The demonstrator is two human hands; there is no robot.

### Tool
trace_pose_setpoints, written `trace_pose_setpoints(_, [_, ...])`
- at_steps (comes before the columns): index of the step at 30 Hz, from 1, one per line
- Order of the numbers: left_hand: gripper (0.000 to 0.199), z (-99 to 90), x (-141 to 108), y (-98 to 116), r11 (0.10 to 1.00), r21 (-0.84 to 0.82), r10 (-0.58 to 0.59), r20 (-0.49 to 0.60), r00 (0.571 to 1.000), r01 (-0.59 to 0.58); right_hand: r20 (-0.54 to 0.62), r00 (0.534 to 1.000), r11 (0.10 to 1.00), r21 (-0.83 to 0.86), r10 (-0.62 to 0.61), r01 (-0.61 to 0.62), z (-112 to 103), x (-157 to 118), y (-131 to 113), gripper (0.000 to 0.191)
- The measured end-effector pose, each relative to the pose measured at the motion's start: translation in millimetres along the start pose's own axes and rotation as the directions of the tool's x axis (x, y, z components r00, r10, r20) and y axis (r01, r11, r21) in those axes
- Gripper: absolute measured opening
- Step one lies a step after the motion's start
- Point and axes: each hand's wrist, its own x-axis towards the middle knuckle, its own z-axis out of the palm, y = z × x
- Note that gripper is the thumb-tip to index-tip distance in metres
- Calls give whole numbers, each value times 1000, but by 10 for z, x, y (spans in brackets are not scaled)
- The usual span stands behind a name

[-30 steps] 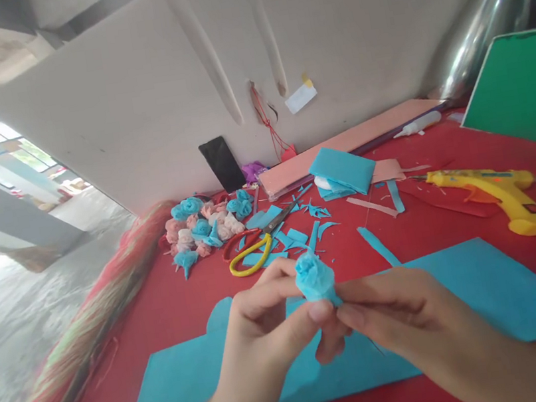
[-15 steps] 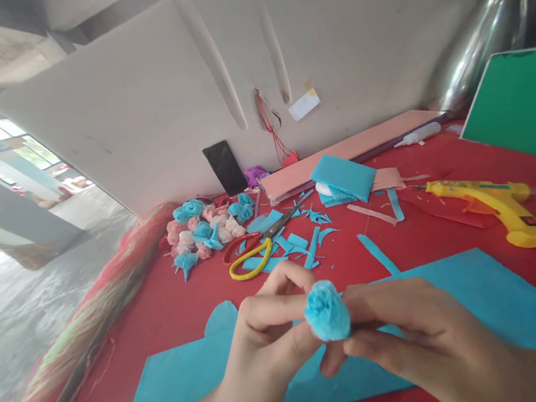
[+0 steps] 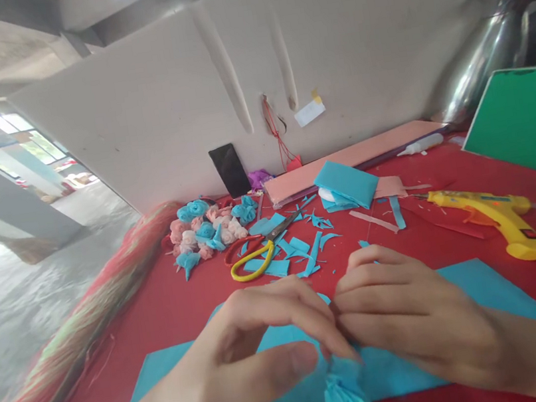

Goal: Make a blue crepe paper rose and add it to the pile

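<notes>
A blue crepe paper flower hangs head down, tipped towards me, below my joined fingertips. My left hand has its index fingertip pressed on the flower's base, while the thumb stands apart from it. The curled fingers of my right hand meet the left fingers at that base and close on it; their tips are hidden. Beneath both hands lies a large sheet of blue paper on the red tabletop.
Scissors lie among blue paper scraps. Finished pink, white and blue paper flowers are heaped at left. Folded blue paper sits behind, with a yellow glue gun and its cord at right, near a green board.
The flower has come down and turned from facing me to hanging head down. Both hands have rolled over, backs now up, and the left thumb has come away from the flower.
</notes>
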Motion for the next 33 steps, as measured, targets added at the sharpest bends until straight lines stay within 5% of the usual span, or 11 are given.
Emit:
trace_pose_setpoints(15, [7, 43, -55, 42, 969, 49, -240, -29, 970, 241, 55, 997, 998, -13, -61, 62, 70, -29, 47, 25])
trace_pose_setpoints(33, [14, 85, -70, -29, 976, -69, -207, -35, 978, 205, 115, 993, 995, 94, 24, -35, -2, 8, 12, 39])
